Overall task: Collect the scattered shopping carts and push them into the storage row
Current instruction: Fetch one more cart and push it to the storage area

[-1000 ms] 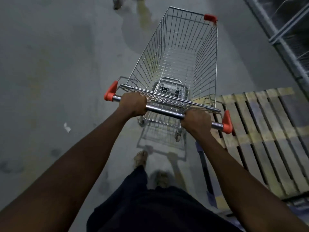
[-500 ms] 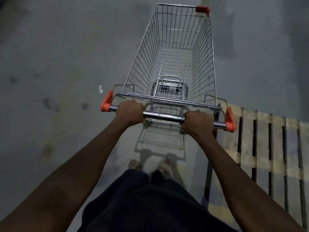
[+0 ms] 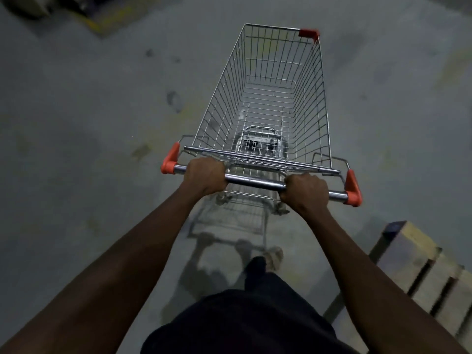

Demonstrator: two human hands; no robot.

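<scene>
Chrome wire cart stands on the grey floor, straight ahead of the person. Both hands curl round its handle: left hand near the left orange cap, right hand toward the right one. A wooden pallet lies at lower right.

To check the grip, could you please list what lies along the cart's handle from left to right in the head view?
Left orange end cap, left hand, bare chrome bar, right hand, right orange end cap.

bare forearms, loose black garment below, one pale shoe (blurred)
</scene>
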